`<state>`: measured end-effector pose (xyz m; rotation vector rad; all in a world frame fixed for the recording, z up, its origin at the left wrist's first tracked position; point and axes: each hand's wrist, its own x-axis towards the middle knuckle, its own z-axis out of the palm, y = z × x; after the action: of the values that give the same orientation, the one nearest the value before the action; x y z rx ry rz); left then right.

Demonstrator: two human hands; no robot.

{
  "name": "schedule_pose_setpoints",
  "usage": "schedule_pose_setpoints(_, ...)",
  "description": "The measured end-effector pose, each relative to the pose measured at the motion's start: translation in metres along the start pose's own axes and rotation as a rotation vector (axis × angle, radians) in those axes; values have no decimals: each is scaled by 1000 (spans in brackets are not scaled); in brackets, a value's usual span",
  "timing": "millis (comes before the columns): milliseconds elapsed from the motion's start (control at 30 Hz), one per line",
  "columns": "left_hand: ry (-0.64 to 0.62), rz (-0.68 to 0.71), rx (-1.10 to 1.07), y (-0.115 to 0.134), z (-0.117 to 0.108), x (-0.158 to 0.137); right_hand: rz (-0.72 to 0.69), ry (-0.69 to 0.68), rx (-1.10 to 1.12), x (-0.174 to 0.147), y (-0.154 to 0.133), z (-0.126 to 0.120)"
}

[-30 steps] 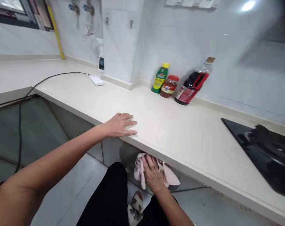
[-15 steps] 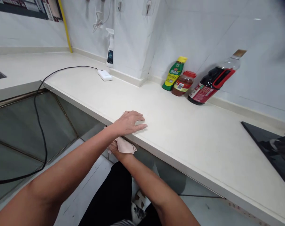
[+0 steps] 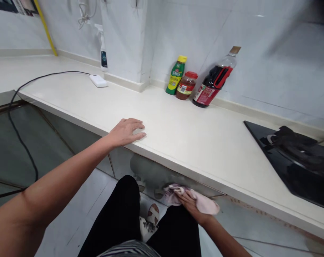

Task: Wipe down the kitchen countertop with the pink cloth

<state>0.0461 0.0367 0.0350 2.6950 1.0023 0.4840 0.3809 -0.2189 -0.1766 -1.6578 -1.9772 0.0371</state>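
Observation:
My left hand [image 3: 126,132] rests on the front edge of the white countertop [image 3: 164,121], fingers spread and holding nothing. Lower down and to the right, my right hand [image 3: 190,203] presses a pale pink cloth [image 3: 206,204] against the grey cabinet front [image 3: 151,171] under the counter. Part of the cloth bunches up past my fingertips, and another part hangs over the back of the hand near the wrist. The palm side is hidden.
Against the wall stand a green bottle with yellow cap [image 3: 176,75], a red-lidded jar [image 3: 187,85] and a large dark sauce bottle [image 3: 215,80]. A black stove [image 3: 285,153] lies right. Left are a spray bottle [image 3: 103,53] and white device [image 3: 98,81] with a black cable.
My right hand has slid the cloth rightward along the cabinet front, away from below my left hand. My left hand stays on the counter edge. The view has turned right.

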Motion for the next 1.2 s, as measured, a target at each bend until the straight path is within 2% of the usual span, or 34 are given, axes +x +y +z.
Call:
schedule_pose_setpoints(100,0,2,13,1,-1,1,-152,-35,-103,-39,35,-41)
schedule_pose_setpoints(167,14,1,20,1,-1,2,-191,-60,-286,-57,47,-60)
schedule_pose_setpoints(267,37,-5,30,-1,1,5,-163,-79,-620,-64,46,-62)
schedule_pose_setpoints(333,41,-4,32,-1,2,6,-139,-44,-690,-55,37,-45)
schedule_pose_setpoints(433,40,3,47,1,2,6,-163,-22,-543,-26,16,-3)
schedule_pose_setpoints(567,44,-2,84,5,1,6,-301,-74,-394,31,-21,58)
schedule_pose_setpoints(633,48,-10,90,5,0,7,-389,-92,-368,60,-39,80)
schedule_pose_setpoints(700,49,-14,94,4,0,7,-461,-90,-349,82,-54,90)
schedule_pose_setpoints(800,44,-19,107,2,-1,7,-490,-38,-350,89,-59,77)
schedule_pose_setpoints(900,32,-23,125,-1,-2,7,-385,70,-382,60,-39,45)
schedule_pose_setpoints(1033,38,5,165,-5,-2,9,-142,268,-457,-10,13,8)
schedule_pose_setpoints(1133,42,45,188,-8,-2,13,43,448,-503,-54,51,-6)
schedule_pose_setpoints(1200,38,29,181,-10,-3,15,155,586,-507,-71,71,-9)
